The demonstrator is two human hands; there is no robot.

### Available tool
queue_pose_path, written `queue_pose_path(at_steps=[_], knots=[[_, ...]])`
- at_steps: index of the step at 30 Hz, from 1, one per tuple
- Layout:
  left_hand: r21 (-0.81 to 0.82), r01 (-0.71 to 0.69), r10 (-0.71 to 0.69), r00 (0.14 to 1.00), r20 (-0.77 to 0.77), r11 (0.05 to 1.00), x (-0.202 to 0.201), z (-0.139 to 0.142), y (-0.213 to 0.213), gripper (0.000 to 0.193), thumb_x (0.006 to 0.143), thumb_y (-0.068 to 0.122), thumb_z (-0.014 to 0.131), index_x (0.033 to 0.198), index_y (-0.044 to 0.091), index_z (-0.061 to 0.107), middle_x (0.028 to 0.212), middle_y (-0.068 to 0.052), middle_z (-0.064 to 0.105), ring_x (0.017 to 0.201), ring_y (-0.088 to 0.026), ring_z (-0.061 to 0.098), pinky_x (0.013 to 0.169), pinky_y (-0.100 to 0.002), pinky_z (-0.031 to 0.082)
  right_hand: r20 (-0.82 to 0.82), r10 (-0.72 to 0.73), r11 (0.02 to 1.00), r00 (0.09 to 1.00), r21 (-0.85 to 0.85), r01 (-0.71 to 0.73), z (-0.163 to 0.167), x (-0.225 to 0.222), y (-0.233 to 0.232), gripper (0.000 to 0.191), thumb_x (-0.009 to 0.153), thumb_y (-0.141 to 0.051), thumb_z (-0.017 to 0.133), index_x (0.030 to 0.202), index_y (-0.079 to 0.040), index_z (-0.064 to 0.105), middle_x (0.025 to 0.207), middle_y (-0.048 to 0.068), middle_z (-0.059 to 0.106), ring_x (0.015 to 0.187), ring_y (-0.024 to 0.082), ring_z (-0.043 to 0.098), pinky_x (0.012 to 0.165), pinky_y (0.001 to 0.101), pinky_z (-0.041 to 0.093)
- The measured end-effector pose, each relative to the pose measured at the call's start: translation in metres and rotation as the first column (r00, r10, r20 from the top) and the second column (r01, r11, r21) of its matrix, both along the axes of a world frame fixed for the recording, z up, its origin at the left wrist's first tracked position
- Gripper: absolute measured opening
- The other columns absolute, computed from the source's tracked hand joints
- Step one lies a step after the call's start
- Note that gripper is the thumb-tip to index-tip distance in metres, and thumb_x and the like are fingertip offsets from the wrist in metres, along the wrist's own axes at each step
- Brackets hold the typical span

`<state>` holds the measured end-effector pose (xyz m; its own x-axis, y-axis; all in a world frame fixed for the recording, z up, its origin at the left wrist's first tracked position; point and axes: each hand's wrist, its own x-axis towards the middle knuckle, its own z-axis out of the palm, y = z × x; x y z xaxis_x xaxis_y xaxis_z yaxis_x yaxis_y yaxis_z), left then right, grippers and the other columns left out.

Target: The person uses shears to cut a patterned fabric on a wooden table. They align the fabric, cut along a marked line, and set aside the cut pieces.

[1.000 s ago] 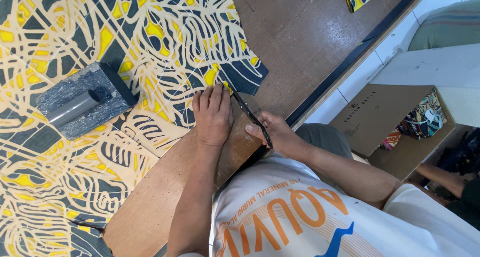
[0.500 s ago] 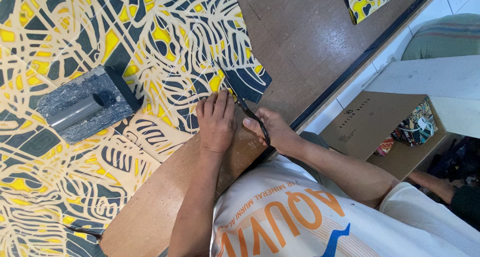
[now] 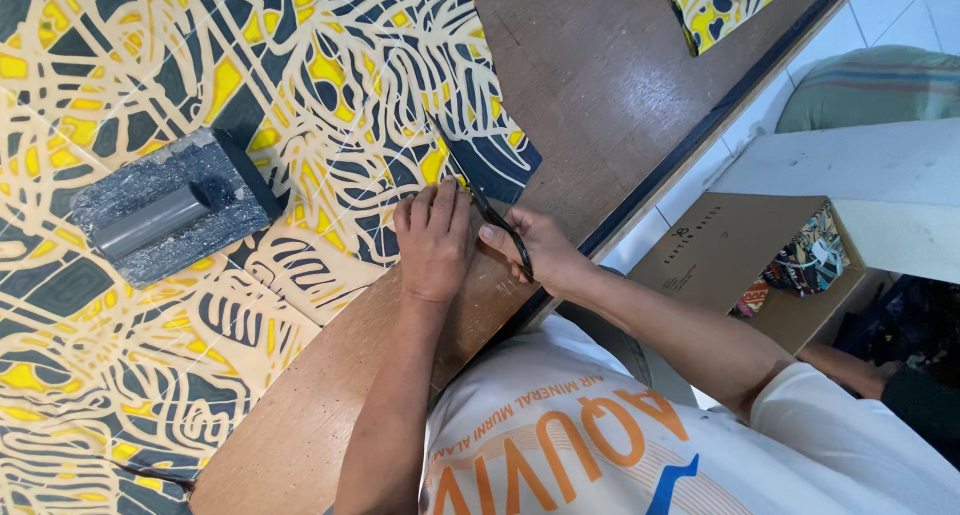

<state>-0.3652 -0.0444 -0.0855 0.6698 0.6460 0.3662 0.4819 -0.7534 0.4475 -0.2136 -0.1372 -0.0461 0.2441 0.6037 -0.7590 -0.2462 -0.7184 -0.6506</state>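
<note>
L hand flat, fingers together, pressing yellow-and-navy patterned batik cloth edge. R hand just beside, fingers clamped on black scissors, wrist bent.

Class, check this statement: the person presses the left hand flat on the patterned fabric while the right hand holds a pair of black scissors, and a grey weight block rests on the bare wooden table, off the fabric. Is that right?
Not quite. The head view shows the grey weight block resting on the patterned fabric, not on the bare wooden table. The rest stands: the left hand lies flat at the fabric's edge, and the right hand holds the black scissors.
</note>
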Motion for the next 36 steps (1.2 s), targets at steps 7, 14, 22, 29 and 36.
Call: queue_pose_path(at_steps=[7,14,22,29,36], knots=[[-0.04,0.004,-0.002,0.999,0.045,0.999,0.002,-0.002,0.005,0.046,0.076,0.009,0.069,0.12,-0.003,0.065,0.131,-0.017,0.062,0.119,-0.033,0.06,0.104,-0.05,0.042,-0.065,-0.014,1.0,0.998,0.011,0.015,0.002,0.011,-0.008,0.047,0.085,-0.052,0.075,0.089,-0.007,0.058,0.06,-0.001,0.052,0.044,0.008,0.05,0.04,0.0245,0.04],[-0.055,-0.11,0.114,0.99,0.079,0.992,0.009,-0.01,0.013,0.035,0.08,0.004,0.069,0.114,-0.001,0.059,0.133,-0.022,0.061,0.115,-0.038,0.06,0.104,-0.048,0.043,-0.075,0.295,0.955,0.952,0.042,-0.293,0.0,0.081,0.015,0.052,0.086,-0.06,0.069,0.093,-0.008,0.061,0.062,0.0,0.055,0.049,0.008,0.054,0.043,0.0241,0.043],[-0.09,-0.423,0.415,0.905,-0.092,0.902,0.049,0.005,0.011,0.056,0.078,0.013,0.068,0.13,-0.006,0.059,0.128,-0.021,0.059,0.105,-0.036,0.056,0.099,-0.048,0.043,-0.136,0.626,0.775,0.768,0.003,-0.632,-0.003,0.163,0.101,0.05,0.086,-0.055,0.073,0.089,-0.006,0.06,0.06,0.001,0.055,0.048,0.009,0.053,0.042,0.0255,0.042],[0.002,-0.718,0.712,0.691,-0.122,0.697,0.088,0.004,0.019,0.041,0.085,0.009,0.069,0.125,0.002,0.07,0.123,-0.011,0.06,0.105,-0.031,0.056,0.096,-0.044,0.043,-0.029,0.867,0.487,0.498,-0.17,-0.857,0.011,0.204,0.186,0.044,0.083,-0.049,0.076,0.082,-0.007,0.066,0.06,0.001,0.059,0.052,0.011,0.06,0.046,0.0262,0.048],[-0.023,-0.744,0.735,0.663,-0.14,0.667,0.088,0.004,0.027,0.04,0.086,0.008,0.068,0.125,0.005,0.071,0.124,-0.011,0.058,0.106,-0.03,0.054,0.097,-0.046,0.043,0.066,0.996,0.065,0.054,-0.18,-0.982,0.022,0.212,0.29,0.048,0.077,-0.054,0.079,0.077,-0.008,0.068,0.058,0.002,0.059,0.052,0.012,0.059,0.049,0.0304,0.046]])
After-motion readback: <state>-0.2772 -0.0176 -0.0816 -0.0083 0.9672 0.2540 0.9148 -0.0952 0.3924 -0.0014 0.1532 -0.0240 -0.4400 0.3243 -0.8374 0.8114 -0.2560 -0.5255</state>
